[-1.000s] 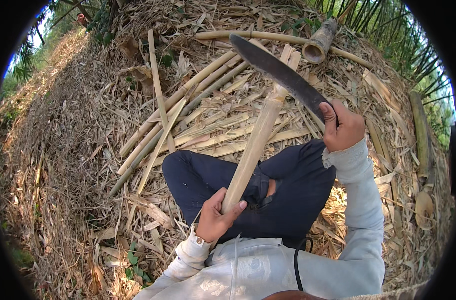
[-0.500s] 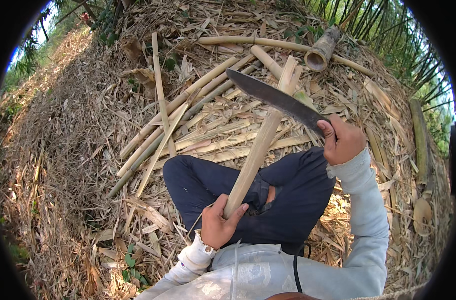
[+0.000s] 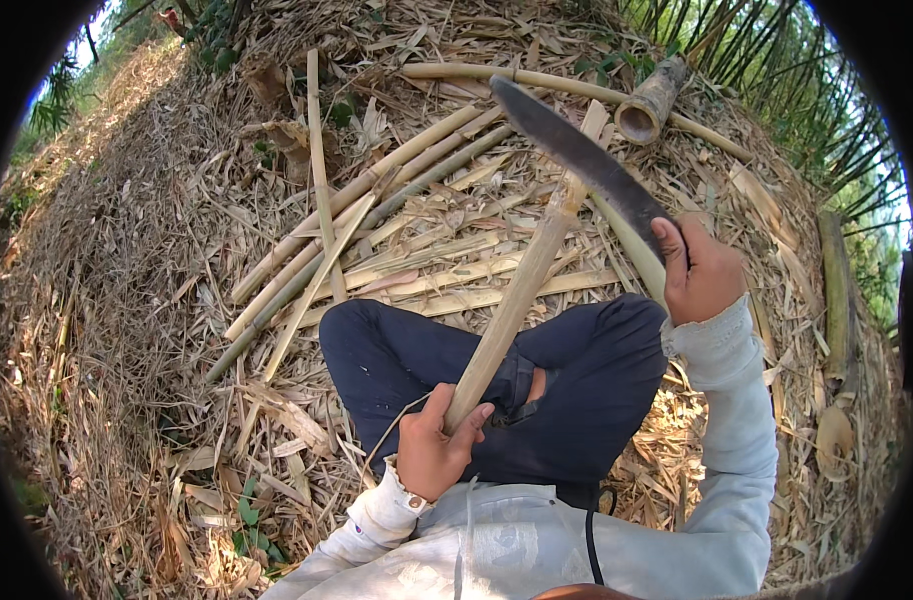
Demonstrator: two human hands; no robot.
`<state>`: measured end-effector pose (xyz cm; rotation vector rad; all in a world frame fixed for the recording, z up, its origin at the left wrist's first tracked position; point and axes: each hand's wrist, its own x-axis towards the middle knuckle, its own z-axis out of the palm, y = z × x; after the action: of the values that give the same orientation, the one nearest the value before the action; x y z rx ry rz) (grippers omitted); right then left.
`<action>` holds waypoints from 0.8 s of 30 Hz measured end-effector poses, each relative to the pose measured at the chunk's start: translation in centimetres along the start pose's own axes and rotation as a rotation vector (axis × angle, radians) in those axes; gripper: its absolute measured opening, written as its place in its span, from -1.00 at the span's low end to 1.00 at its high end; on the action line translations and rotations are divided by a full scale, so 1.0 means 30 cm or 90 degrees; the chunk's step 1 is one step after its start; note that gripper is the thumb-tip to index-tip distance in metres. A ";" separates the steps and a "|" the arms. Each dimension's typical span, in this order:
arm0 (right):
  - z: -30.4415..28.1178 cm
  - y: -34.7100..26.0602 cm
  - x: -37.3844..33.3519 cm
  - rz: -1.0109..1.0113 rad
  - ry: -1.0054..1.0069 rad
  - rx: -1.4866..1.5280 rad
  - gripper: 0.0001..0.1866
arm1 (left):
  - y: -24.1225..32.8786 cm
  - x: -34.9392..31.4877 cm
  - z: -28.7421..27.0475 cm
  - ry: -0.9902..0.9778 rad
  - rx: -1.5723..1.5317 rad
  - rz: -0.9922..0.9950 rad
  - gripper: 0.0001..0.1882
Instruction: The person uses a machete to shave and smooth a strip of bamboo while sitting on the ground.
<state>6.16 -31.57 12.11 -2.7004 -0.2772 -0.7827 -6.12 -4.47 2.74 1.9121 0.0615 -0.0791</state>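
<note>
My left hand (image 3: 438, 444) is closed round the lower end of a split bamboo piece (image 3: 517, 290), which slants up and away over my lap. My right hand (image 3: 705, 268) grips a machete (image 3: 597, 165) with a long dark blade, its handle mostly hidden in the fingers. The blade points up and to the left, crossing in front of the bamboo near its far end; whether it touches, I cannot tell. A pale green bamboo strip (image 3: 632, 245) slants from behind the bamboo piece toward my right knee, partly hidden by the blade and right hand.
Split bamboo strips (image 3: 457, 300) lie just beyond my crossed legs (image 3: 587, 345). Several bamboo poles (image 3: 362, 210) rest to the left of them. A thick hollow bamboo section (image 3: 652, 100) lies at the far right. Dry leaves (image 3: 127, 290) cover the sloping ground, and bamboo stems stand behind.
My right hand and the machete have shifted right, and the blade tip has moved up and right. The pale green strip now shows longer, reaching toward my right knee. My left hand keeps its hold.
</note>
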 end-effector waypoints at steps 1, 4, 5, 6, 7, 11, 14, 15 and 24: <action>0.005 -0.002 -0.012 -0.001 -0.009 -0.016 -0.70 | 0.004 -0.003 0.000 -0.002 0.003 0.006 -0.79; 0.008 -0.006 -0.017 0.009 -0.016 -0.021 -0.68 | -0.022 -0.012 0.004 -0.004 0.050 0.041 -0.79; -0.010 -0.009 0.008 0.021 -0.002 0.008 -0.67 | -0.021 -0.013 0.003 -0.009 0.071 0.040 -0.79; -0.035 -0.012 0.029 0.035 0.009 0.034 -0.66 | -0.017 -0.012 0.002 -0.002 0.078 0.055 -0.80; -0.046 -0.012 0.039 0.049 0.019 0.061 -0.65 | -0.012 -0.006 -0.001 0.006 0.086 0.069 -0.80; -0.005 -0.005 -0.019 -0.017 -0.092 0.012 -0.66 | 0.016 -0.010 0.007 0.005 0.089 0.053 -0.81; -0.016 -0.007 0.013 0.025 -0.019 0.067 -0.62 | -0.036 -0.009 0.011 0.052 0.133 0.135 -0.80; -0.033 -0.003 0.019 0.057 -0.010 0.101 -0.61 | -0.035 -0.011 0.013 0.044 0.125 0.136 -0.80; -0.033 0.016 0.020 0.064 -0.033 0.109 -0.63 | -0.053 -0.019 0.020 0.063 0.112 0.110 -0.82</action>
<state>6.32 -32.30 13.13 -2.5537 -0.2082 -0.6300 -6.84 -4.51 1.10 2.0882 -0.0460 0.1310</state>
